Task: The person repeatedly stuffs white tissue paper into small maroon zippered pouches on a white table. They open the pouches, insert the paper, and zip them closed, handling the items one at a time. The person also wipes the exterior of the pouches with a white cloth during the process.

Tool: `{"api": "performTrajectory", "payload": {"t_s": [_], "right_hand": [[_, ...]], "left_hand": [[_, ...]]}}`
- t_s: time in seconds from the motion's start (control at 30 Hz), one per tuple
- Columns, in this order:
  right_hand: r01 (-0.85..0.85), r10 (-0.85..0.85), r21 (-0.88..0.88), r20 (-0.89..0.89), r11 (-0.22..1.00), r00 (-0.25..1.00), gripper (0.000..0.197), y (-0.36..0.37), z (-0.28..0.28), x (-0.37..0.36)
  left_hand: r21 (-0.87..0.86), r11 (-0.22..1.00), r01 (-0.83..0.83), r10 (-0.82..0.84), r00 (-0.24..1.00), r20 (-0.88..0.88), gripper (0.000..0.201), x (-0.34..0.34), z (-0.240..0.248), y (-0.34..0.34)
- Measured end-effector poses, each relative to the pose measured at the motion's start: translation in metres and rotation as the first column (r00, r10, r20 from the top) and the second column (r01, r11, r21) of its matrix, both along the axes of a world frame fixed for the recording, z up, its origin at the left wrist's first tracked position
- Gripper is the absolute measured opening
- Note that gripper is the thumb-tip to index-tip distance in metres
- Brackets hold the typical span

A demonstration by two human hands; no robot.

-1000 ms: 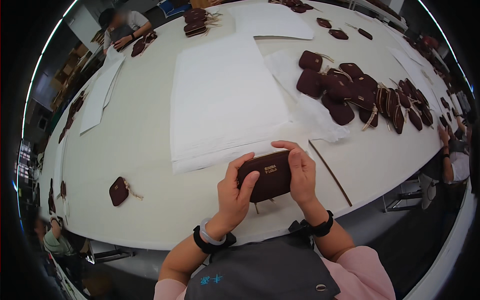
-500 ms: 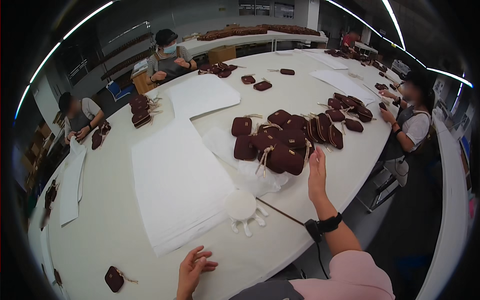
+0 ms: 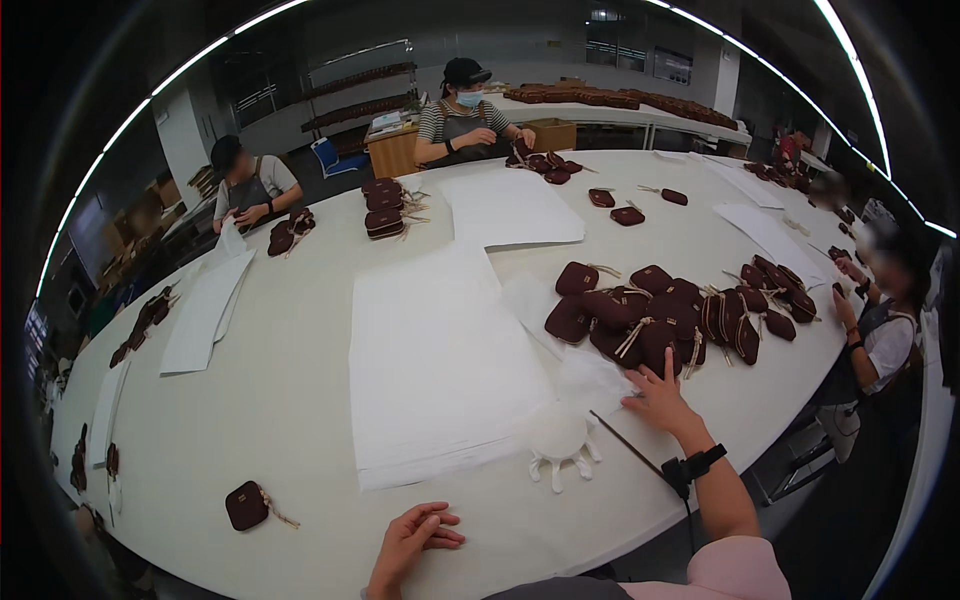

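My right hand [image 3: 662, 402] reaches to the near edge of a pile of dark maroon zip pouches [image 3: 655, 345] with beige cord pulls. Its fingers are spread; the index finger rests against the front pouch, and the thumb side lies by crumpled white tissue paper [image 3: 590, 372]. On the wrist is a black band with a cable. Over the near table edge, my left hand [image 3: 418, 540] is empty, with fingers loosely bent and apart. A single maroon pouch [image 3: 246, 506] lies to its left, cord pointing right.
White paper sheets [image 3: 430, 380] are stacked mid-table. A round white object with finger-like strips [image 3: 560, 440] lies beside a thin dark rod [image 3: 640, 445]. More pouches [image 3: 384, 208] are grouped across the white table [image 3: 290, 400]. Co-workers [image 3: 465, 120] handle pouches around it.
My right hand has gone from upright beside the pile to spread fingers at the front pouch. My left hand stays loosely open. The view has turned left, shifting the scene rightward.
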State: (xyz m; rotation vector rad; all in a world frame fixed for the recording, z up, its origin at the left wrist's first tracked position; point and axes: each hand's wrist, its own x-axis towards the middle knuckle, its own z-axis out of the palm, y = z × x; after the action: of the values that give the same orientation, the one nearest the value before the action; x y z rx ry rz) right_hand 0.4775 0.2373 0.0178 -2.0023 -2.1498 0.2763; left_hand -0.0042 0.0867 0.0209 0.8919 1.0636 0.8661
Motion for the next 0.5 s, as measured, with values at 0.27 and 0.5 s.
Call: {"api": "performTrajectory", "payload": {"t_s": [0.27, 0.5], "right_hand": [[0.087, -0.080, 0.096, -0.074, 0.992, 0.994, 0.060, -0.026, 0.041, -0.022], [-0.018, 0.023, 0.385, -0.008, 0.923, 1.000, 0.030, -0.112, -0.021, -0.030]], "left_hand": [[0.005, 1.000, 0.017, -0.017, 1.000, 0.024, 0.036, -0.002, 0.001, 0.002], [0.031, 0.997, 0.077, -0.080, 0.989, 0.127, 0.038, -0.010, -0.020, 0.006]]}}
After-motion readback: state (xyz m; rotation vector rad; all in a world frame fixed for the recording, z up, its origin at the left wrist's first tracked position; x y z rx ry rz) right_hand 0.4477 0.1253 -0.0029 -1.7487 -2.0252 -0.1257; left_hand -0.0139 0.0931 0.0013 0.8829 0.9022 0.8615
